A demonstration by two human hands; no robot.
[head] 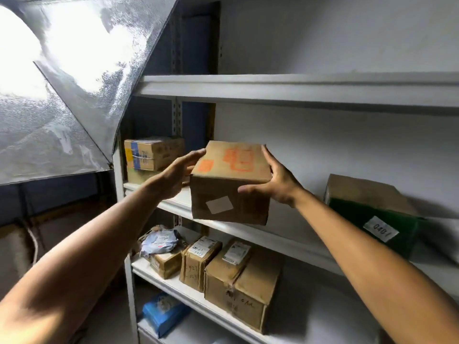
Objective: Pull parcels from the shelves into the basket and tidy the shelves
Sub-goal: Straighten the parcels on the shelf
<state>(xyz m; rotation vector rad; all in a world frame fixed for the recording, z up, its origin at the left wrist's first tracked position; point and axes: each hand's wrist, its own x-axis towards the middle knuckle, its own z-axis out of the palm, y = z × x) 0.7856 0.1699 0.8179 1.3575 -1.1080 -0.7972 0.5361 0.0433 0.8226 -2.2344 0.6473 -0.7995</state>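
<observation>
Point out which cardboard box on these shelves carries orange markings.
The box with orange markings, held between the left hand and right hand at the middle shelf's edge. The other brown boxes show only white labels or tape.

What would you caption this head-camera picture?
Both hands, left and right, hold a cardboard box at the shelf.
</observation>
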